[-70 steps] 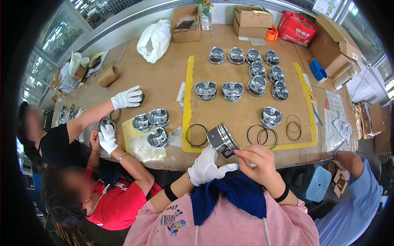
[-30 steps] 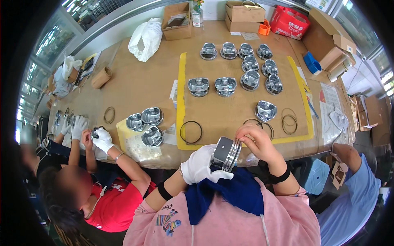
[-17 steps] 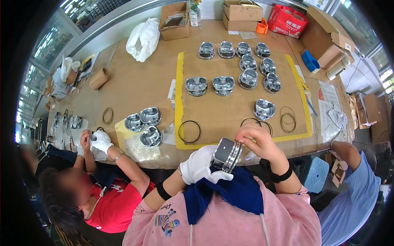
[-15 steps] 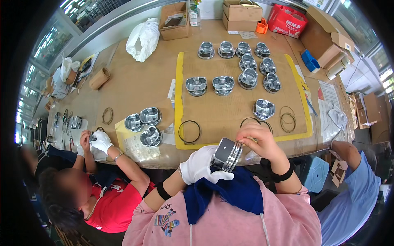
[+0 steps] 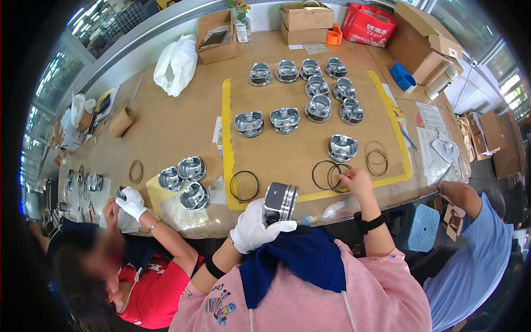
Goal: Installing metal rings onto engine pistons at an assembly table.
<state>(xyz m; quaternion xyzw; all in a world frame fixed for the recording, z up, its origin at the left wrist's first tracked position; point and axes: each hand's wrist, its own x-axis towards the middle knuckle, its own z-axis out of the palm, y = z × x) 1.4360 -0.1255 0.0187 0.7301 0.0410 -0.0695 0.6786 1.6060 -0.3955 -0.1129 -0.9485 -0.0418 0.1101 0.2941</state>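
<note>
My left hand [image 5: 253, 227], in a white glove, is wrapped round a metal piston [image 5: 281, 202] with grooves about its side, held above my lap near the table's front edge. My right hand [image 5: 357, 181] is bare. Its fingertips are pinched on the edge of a thin piston ring [image 5: 330, 183] at the front of the yellow-bordered cardboard mat [image 5: 287, 157]. A darker ring [image 5: 313, 176] overlaps it on the left. Just behind my right hand stands another piston [image 5: 343, 148]. More rings [image 5: 377, 157] lie to its right, and a black ring [image 5: 244, 187] lies at the mat's left front corner.
Several pistons [image 5: 318, 108] stand farther back on the mat, and three more [image 5: 194, 196] left of it. A co-worker in red [image 5: 160, 282] handles something small at the left. Another person's blue sleeve [image 5: 475, 249] is at the right. Boxes [image 5: 307, 25] line the back.
My right hand has left the piston and moved right and forward to the rings on the mat. My left hand still holds the piston, slightly turned. The whole view has shifted a little.
</note>
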